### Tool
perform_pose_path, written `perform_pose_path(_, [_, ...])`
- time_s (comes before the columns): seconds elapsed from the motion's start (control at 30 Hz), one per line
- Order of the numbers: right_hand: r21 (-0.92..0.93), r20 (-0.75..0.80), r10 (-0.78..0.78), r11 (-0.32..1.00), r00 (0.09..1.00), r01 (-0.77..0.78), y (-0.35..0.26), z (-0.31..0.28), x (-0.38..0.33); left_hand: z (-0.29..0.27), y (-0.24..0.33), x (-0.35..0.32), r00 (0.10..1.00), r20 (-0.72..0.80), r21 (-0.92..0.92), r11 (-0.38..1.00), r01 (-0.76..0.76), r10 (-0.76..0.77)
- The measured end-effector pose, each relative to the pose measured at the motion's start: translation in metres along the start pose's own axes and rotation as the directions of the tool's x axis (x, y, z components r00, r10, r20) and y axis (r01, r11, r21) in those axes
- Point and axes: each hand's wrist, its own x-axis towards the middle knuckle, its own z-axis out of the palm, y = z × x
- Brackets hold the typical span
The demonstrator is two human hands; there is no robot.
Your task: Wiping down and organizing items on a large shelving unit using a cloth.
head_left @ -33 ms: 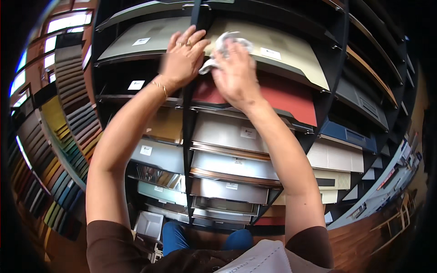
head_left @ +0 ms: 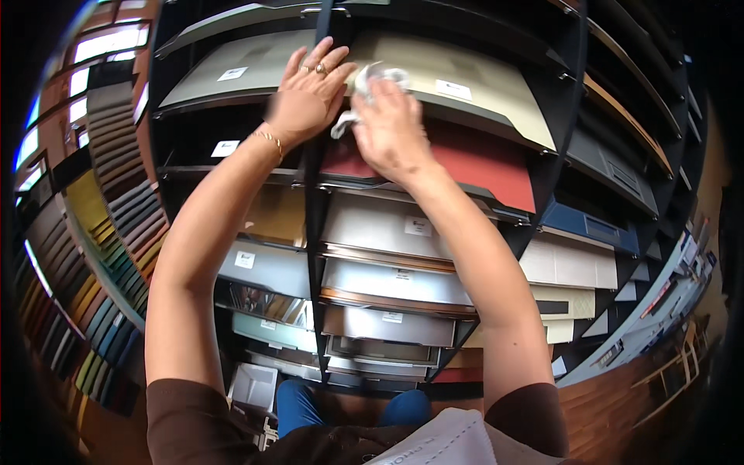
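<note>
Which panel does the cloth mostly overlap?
The cream panel, directly above the red panel. The white cloth's main bunch, at the right hand's fingertips, shows against its left part; the red one lies a shelf lower.

Materials showroom, with labelled sample panels [head_left: 492,85] and colour swatches [head_left: 116,136]

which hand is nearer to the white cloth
Right. The right hand lies over part of the white cloth; the left hand is just to the cloth's left, in front of the dark shelf upright.
</note>
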Motion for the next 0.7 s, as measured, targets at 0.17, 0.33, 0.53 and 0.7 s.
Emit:
perform_pose_path(0.17, [-0.132,-0.027,-0.137,0.982,0.99,0.132,0.017,0.011,-0.006,0.04,0.005,0.002,0.988,0.062,0.044,0.989,0.14,-0.142])
perform_pose_path(0.33, [-0.268,0.047,-0.295,0.916,0.954,0.297,0.064,-0.004,-0.037,0.036,0.008,0.001,0.982,0.107,0.022,0.988,0.154,-0.155])
perform_pose_path(0.53, [-0.37,0.065,-0.279,0.885,0.958,0.283,0.111,-0.049,-0.074,0.04,0.004,-0.001,0.99,0.024,0.061,0.989,0.135,-0.137])
perform_pose_path(0.7, [-0.431,0.028,-0.179,0.885,0.983,0.173,0.147,-0.093,-0.11,0.043,0.004,-0.001,0.991,0.021,0.073,0.989,0.132,-0.134])
